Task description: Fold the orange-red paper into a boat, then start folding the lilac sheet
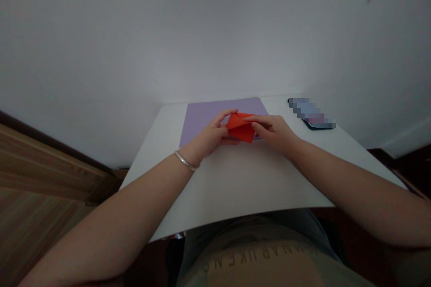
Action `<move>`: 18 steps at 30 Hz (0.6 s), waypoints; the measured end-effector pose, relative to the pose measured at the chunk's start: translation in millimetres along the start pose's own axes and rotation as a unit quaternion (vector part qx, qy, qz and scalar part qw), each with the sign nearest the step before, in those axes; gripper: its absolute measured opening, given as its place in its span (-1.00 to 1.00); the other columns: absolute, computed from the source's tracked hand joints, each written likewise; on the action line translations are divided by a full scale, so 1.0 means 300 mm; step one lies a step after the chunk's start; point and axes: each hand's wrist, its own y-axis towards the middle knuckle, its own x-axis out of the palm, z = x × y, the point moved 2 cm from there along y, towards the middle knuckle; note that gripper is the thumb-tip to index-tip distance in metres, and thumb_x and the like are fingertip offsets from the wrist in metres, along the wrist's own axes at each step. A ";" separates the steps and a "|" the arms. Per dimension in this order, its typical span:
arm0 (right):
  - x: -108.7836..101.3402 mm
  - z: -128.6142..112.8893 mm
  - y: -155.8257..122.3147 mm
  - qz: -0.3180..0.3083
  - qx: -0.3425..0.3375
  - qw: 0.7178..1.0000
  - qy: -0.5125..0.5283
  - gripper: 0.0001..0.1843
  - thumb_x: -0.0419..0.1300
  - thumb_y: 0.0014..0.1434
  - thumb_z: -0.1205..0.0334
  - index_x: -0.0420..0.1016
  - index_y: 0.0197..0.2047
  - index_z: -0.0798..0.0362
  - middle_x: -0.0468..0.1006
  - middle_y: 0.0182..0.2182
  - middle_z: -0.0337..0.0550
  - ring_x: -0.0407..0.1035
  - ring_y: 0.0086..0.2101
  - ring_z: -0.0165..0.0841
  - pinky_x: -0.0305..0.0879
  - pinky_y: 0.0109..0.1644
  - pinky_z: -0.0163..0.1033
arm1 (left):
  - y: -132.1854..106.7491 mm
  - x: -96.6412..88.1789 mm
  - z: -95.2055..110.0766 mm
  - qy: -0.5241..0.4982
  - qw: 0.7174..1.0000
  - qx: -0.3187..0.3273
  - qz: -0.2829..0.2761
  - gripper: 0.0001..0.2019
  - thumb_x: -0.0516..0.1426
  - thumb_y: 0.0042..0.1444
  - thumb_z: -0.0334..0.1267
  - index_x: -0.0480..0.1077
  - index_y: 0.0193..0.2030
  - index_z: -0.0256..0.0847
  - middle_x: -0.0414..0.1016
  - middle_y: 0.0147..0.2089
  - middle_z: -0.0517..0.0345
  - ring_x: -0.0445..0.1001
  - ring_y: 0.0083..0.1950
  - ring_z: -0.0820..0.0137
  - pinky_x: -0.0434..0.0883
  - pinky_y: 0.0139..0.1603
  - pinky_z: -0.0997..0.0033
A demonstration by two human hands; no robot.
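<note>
A folded orange-red paper (240,128) sits mid-frame over the lower edge of a lilac sheet (205,119) on the white bench (242,184). The left hand (210,135) and right hand (272,132) pinch it from either side, both grips closed on the paper, fingers on top. A blurred phone (311,114) lies at the bench's far right.

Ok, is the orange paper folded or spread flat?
Folded: the orange paper shows layered, creased flaps, held between the left hand and right hand.
</note>
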 end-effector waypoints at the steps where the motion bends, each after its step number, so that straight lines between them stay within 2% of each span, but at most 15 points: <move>1: 0.000 -0.004 0.000 -0.005 -0.001 1.000 0.002 -0.62 0.05 0.25 0.14 0.56 0.03 -0.04 0.61 -0.08 -0.10 0.50 -0.25 -0.28 0.48 -0.20 -0.12 | -0.001 0.000 0.003 -0.004 1.000 0.000 -0.001 -0.31 0.06 -0.09 -0.48 0.16 0.26 -0.09 0.50 0.03 0.02 0.58 -0.17 0.33 0.53 -0.19 0.31; 4: -0.001 -0.018 0.002 -0.009 0.007 1.000 0.005 -0.56 -0.03 0.31 0.01 0.53 0.08 -0.05 0.61 -0.08 -0.11 0.50 -0.26 -0.29 0.48 -0.23 -0.14 | -0.003 0.001 0.009 -0.001 1.000 -0.002 -0.014 -0.35 0.04 0.00 -0.39 0.13 0.29 -0.07 0.45 0.12 -0.03 0.58 -0.20 0.34 0.54 -0.19 0.28; 7: -0.001 -0.026 0.004 0.011 0.027 0.999 0.021 -0.54 -0.01 0.30 0.00 0.49 0.13 -0.04 0.60 -0.05 -0.11 0.50 -0.28 -0.32 0.48 -0.29 -0.21 | -0.004 0.008 0.006 0.010 1.000 0.009 -0.023 -0.39 0.08 0.14 -0.23 0.05 0.35 -0.03 0.38 0.19 -0.08 0.58 -0.15 0.29 0.54 -0.18 0.24; 10: 0.006 -0.030 0.008 0.021 0.047 0.998 0.045 -0.51 0.09 0.24 0.08 0.41 0.21 -0.01 0.61 -0.11 -0.11 0.48 -0.36 -0.36 0.47 -0.32 -0.22 | -0.005 0.018 -0.003 0.032 0.999 0.010 0.017 -0.22 0.18 0.14 -0.15 -0.15 0.42 0.04 0.33 0.24 -0.15 0.56 -0.08 0.24 0.54 -0.16 0.21; 13: 0.014 -0.041 0.012 0.017 0.057 0.998 0.037 -0.42 0.14 0.18 0.14 0.32 0.27 0.03 0.61 -0.36 -0.17 0.41 -0.47 -0.39 0.42 -0.38 -0.24 | -0.010 0.030 -0.008 0.044 0.997 0.007 0.064 -0.02 0.28 0.05 -0.15 -0.28 0.44 0.03 0.28 0.26 -0.22 0.54 -0.08 0.24 0.53 -0.15 0.19; 15: 0.018 -0.051 0.014 0.018 0.064 0.997 0.024 -0.35 0.18 0.14 0.19 0.27 0.30 0.07 0.55 -0.50 -0.22 0.37 -0.52 -0.39 0.38 -0.42 -0.26 | -0.012 0.038 -0.008 0.040 0.997 0.012 0.072 0.08 0.33 -0.01 -0.16 -0.35 0.44 0.02 0.31 0.24 -0.24 0.54 -0.10 0.27 0.52 -0.13 0.18; 18: 0.023 -0.059 0.016 0.027 0.065 0.997 0.036 -0.26 0.24 0.06 0.25 0.23 0.32 0.08 0.56 -0.46 -0.20 0.42 -0.49 -0.36 0.40 -0.39 -0.23 | -0.006 0.040 -0.013 0.030 0.997 0.024 0.069 0.23 0.40 -0.13 -0.23 -0.45 0.44 0.03 0.38 0.18 -0.21 0.54 -0.16 0.32 0.50 -0.12 0.19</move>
